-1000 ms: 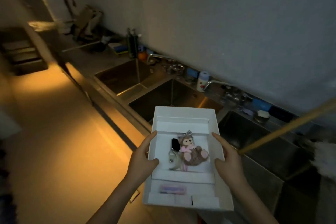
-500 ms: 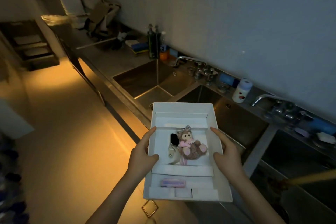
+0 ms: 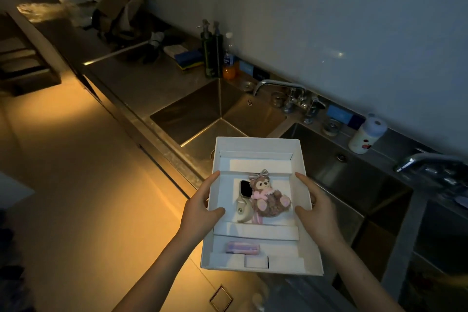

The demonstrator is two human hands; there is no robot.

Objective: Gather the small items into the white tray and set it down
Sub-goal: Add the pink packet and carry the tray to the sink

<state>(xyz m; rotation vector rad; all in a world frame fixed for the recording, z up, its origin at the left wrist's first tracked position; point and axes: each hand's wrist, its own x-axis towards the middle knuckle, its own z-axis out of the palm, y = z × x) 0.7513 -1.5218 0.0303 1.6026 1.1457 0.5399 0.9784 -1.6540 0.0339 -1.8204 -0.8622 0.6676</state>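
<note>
Two hands hold the white tray [image 3: 258, 145] in the air beside the steel sinks.

The left hand [image 3: 198, 206] and the right hand [image 3: 317, 211] grip its long sides, thumbs inside on the rim, other fingers underneath. Inside, near to far: a pink case [image 3: 242, 247], then a watch [image 3: 243, 196] touching a plush bear [image 3: 268, 199]. Behind is the sink [image 3: 217, 114], then a faucet [image 3: 277, 85].

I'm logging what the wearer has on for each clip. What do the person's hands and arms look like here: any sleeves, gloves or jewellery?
Both are bare: the left hand and right hand wear no gloves, and no rings show in the dim light. Both forearms are uncovered down to the frame's bottom edge, with no sleeve, watch or bracelet visible.
</note>
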